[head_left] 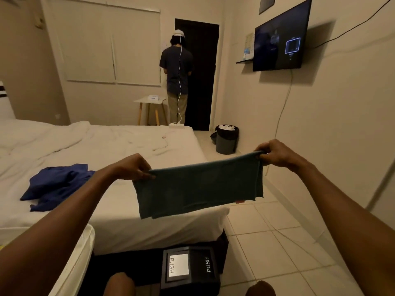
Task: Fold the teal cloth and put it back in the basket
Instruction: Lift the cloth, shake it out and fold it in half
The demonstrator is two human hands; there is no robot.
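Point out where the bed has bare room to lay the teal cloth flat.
Bare sheet runs from the blue garment to the right edge of the bed, beneath the teal cloth that the left hand and right hand pinch up. The far left is crowded with rumpled bedding.

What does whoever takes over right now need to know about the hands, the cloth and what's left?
Left hand: pinches the cloth's top left corner.
Right hand: pinches its top right corner.
Teal cloth: held stretched in the air past the bed edge. Layers at its lower edge suggest it is already doubled.
Basket: not in view.
Done: cloth lifted and spread, probably one fold.
Left: finish folding, find the basket, put the cloth in.
Blue clothes lie on the bed.
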